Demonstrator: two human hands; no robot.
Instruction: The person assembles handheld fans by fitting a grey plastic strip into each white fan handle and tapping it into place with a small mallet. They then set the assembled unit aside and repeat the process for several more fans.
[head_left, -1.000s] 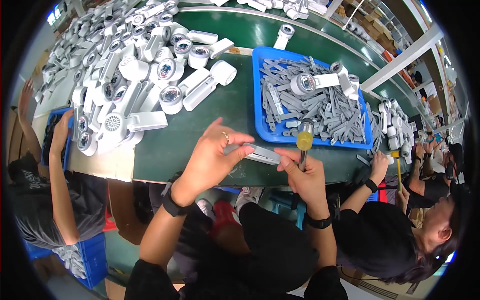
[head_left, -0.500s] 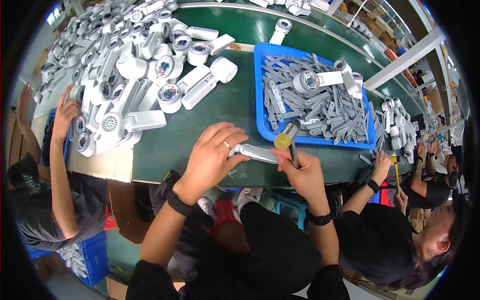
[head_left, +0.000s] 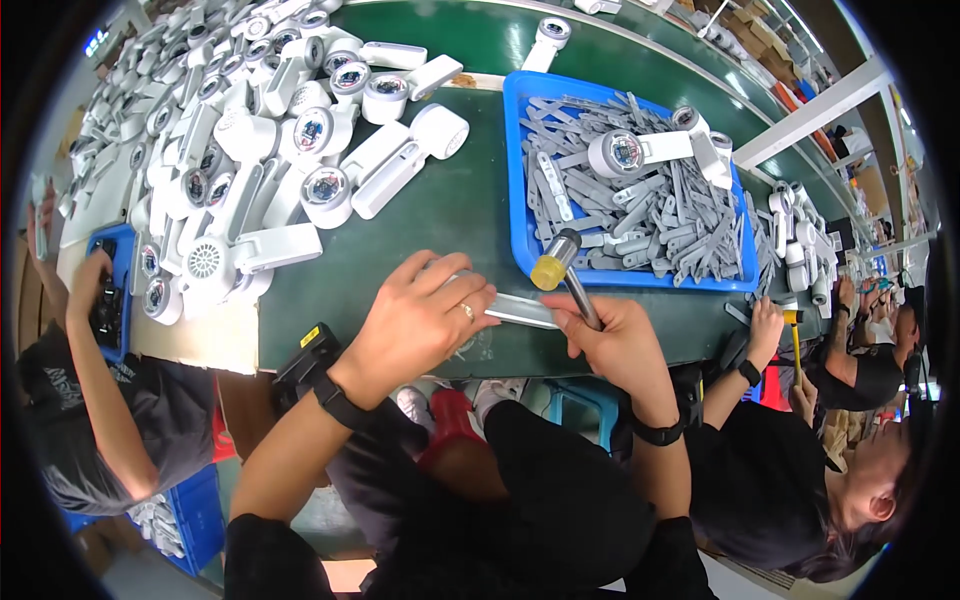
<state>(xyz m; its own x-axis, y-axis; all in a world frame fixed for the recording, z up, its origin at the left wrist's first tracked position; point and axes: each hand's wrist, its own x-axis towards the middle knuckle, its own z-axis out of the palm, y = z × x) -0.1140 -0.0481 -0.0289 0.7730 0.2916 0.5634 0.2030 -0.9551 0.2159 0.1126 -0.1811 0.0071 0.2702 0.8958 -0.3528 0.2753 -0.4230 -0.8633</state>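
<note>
"Table first, please: what do I have in front of me?"

"On my remote screen I see its green top (head_left: pixel 435 235), with a broad heap of white gadgets (head_left: pixel 250 138), round-headed and long-handled, over the far left side. To the right I have a blue tray (head_left: pixel 515 200), full of loose gray strips (head_left: pixel 650 212). A white gadget (head_left: pixel 662 148) lies across those strips."

"And the hands?"

"I make out the left hand (head_left: pixel 415 315) closed over one end of a long pale piece (head_left: pixel 525 311), fingers curled on top and together. The right hand (head_left: pixel 617 338) is clamped around the handle of a hammer (head_left: pixel 557 264), its yellow head tilted up to the left, just beside the tray's near corner. That hand's thumb and fingertips also meet the other end of the piece."

"So where exactly is the piece?"

"Between the two hands, at the table's near side, in front of the tray. Its left end is hidden from me by the fingers, and I cannot tell whether it touches the tabletop."
</note>
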